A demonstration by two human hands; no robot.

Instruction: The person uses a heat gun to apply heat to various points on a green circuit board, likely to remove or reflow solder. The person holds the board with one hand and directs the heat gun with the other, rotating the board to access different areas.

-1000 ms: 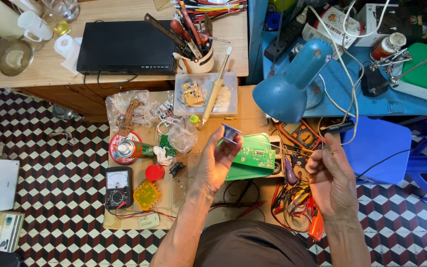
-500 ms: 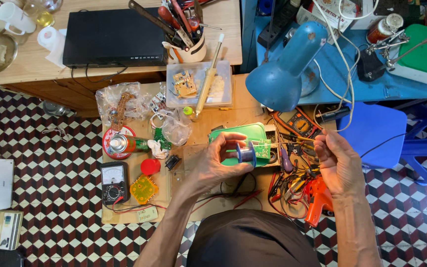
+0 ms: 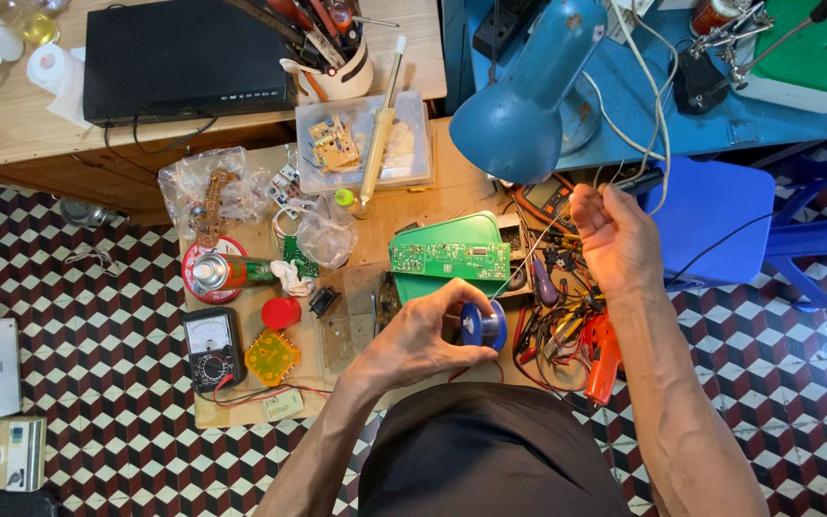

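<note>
Fingers of my left hand (image 3: 423,335) pinch the blue solder spool (image 3: 483,325) above the table (image 3: 452,206), its axis roughly level. My right hand (image 3: 614,239) pinches the thin wire (image 3: 528,257) slanting up-right beside the green circuit board (image 3: 450,258).

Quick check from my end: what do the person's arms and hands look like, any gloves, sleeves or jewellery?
Both forearms are bare up to the bottom edge of the frame, no sleeves in view. The left hand and right hand wear no gloves. No rings, watch or bracelets are visible.
</note>
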